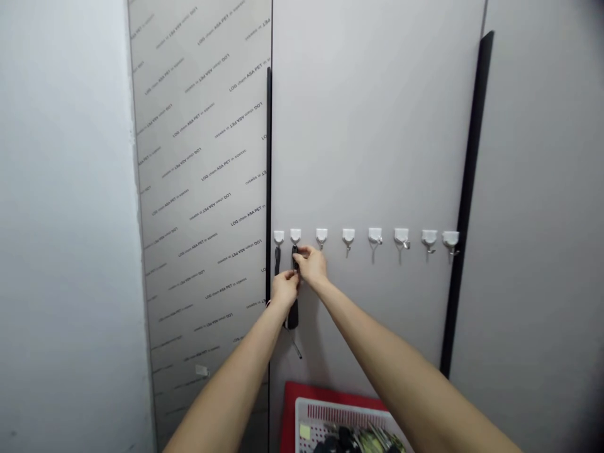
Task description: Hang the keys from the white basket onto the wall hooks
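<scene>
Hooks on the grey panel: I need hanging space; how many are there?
8, in one row: the first hook at the panel's left edge, the second above the black tool gripped by left hand and right hand, six more running right to the black strip. None appears hidden.

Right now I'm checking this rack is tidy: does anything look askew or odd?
The two rightmost white plastic hooks seem to have metal prongs twisted sideways, unlike the middle ones. The grey left panel wears printed film.

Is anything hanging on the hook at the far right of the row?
No, the rightmost hook hangs bare; the left hand and right hand hold a black tool near the left end.
</scene>
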Demonstrator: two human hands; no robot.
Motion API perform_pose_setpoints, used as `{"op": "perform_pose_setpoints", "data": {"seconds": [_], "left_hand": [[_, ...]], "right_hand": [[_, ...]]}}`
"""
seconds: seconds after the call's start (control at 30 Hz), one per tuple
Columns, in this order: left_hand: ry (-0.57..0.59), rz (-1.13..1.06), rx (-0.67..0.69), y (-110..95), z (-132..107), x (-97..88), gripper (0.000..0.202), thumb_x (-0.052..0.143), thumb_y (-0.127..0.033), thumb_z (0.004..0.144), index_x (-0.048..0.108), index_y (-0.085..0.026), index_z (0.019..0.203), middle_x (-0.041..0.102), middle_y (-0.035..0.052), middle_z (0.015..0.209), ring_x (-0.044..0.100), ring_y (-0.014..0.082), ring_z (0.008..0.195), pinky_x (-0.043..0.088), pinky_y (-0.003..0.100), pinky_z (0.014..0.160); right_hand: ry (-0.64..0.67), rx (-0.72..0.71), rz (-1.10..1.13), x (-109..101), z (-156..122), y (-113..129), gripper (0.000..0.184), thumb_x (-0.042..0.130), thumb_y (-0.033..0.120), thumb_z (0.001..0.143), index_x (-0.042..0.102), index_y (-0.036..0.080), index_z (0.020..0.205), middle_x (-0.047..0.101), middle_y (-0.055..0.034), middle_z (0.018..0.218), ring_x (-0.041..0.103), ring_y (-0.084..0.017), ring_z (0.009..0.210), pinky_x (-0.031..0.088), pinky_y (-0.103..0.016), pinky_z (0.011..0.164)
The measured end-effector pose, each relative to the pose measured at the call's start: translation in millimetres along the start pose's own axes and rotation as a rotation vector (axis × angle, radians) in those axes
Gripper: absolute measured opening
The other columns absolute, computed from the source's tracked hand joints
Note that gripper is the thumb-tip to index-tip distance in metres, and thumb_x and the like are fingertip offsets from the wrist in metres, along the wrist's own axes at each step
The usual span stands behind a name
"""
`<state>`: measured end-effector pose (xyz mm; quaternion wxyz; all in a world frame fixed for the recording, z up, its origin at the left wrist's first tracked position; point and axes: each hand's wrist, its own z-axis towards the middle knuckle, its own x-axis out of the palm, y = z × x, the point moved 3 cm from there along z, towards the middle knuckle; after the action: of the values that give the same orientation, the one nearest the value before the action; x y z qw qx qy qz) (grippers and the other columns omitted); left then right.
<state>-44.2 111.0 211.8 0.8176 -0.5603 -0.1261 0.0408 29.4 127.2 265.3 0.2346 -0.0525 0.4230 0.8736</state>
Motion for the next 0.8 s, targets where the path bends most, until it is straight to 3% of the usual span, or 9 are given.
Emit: {"op": "perform_pose_setpoints", "data": {"seconds": [0.13, 0.27, 0.37, 0.5, 0.57, 0.67, 0.8], "left_hand": [[-0.071, 0.196, 0.115, 1, -10, -6.0, 0.023, 0.049, -0.010, 0.056, 0.054, -0.014, 0.078, 0.057, 0.0037, 0.075, 0.050, 0.0110, 0.070, 0.036, 0.022, 0.066], [-0.131, 0.479, 0.257, 14, -42, -14.0, 0.034, 0.048, -0.015, 0.059, 0.048, -0.014, 0.093, 0.050, 0.0070, 0.096, 0.045, 0.0150, 0.088, 0.032, 0.027, 0.078], [0.027, 0.605, 0.284, 47, -79, -9.2, 0.032, 0.044, -0.016, 0.062, 0.047, -0.014, 0.094, 0.049, 0.0059, 0.095, 0.044, 0.0140, 0.089, 0.033, 0.027, 0.078], [0.381, 0.742, 0.149, 116, -136, 9.2, 0.028, 0.043, -0.014, 0.062, 0.049, -0.014, 0.089, 0.051, 0.0053, 0.090, 0.045, 0.0135, 0.085, 0.033, 0.026, 0.078], [0.496, 0.802, 0.092, 146, -158, 18.7, 0.026, 0.043, -0.014, 0.062, 0.050, -0.014, 0.087, 0.051, 0.0052, 0.090, 0.044, 0.0142, 0.086, 0.032, 0.026, 0.079], [0.558, 0.883, 0.063, 173, -174, 27.9, 0.025, 0.044, -0.013, 0.061, 0.051, -0.016, 0.085, 0.051, 0.0042, 0.091, 0.042, 0.0151, 0.088, 0.031, 0.027, 0.080], [0.550, 0.918, 0.051, 181, -175, 28.9, 0.026, 0.044, -0.012, 0.060, 0.050, -0.017, 0.085, 0.050, 0.0037, 0.093, 0.041, 0.0148, 0.089, 0.029, 0.027, 0.081]], "right_hand": [[0.018, -0.006, 0.001, -8, -11, -10, 0.021, 0.048, 0.025, 0.060, 0.056, 0.015, 0.077, 0.057, -0.0023, 0.062, 0.051, -0.011, 0.057, 0.039, -0.025, 0.059], [0.114, -0.045, 0.034, -31, -47, -50, 0.024, 0.046, 0.023, 0.062, 0.054, 0.014, 0.082, 0.058, -0.0022, 0.068, 0.050, -0.009, 0.059, 0.039, -0.023, 0.059], [0.297, -0.013, -0.040, -57, -98, -98, 0.022, 0.046, 0.020, 0.061, 0.055, 0.013, 0.080, 0.059, -0.0034, 0.073, 0.051, -0.010, 0.063, 0.038, -0.023, 0.061], [0.637, 0.114, -0.313, -89, -175, -161, 0.017, 0.045, 0.016, 0.061, 0.058, 0.015, 0.071, 0.059, -0.0013, 0.062, 0.050, -0.011, 0.057, 0.036, -0.022, 0.055], [0.745, 0.159, -0.472, -98, -202, -182, 0.016, 0.046, 0.014, 0.059, 0.058, 0.016, 0.069, 0.058, -0.0017, 0.063, 0.050, -0.012, 0.059, 0.035, -0.021, 0.055], [0.765, 0.131, -0.670, -101, -219, -196, 0.020, 0.044, 0.012, 0.060, 0.057, 0.017, 0.075, 0.058, -0.0055, 0.077, 0.050, -0.015, 0.074, 0.034, -0.022, 0.061], [0.764, 0.091, -0.830, -88, -218, -197, 0.025, 0.041, 0.011, 0.063, 0.054, 0.017, 0.083, 0.055, -0.0078, 0.084, 0.046, -0.018, 0.082, 0.033, -0.024, 0.064]]}}
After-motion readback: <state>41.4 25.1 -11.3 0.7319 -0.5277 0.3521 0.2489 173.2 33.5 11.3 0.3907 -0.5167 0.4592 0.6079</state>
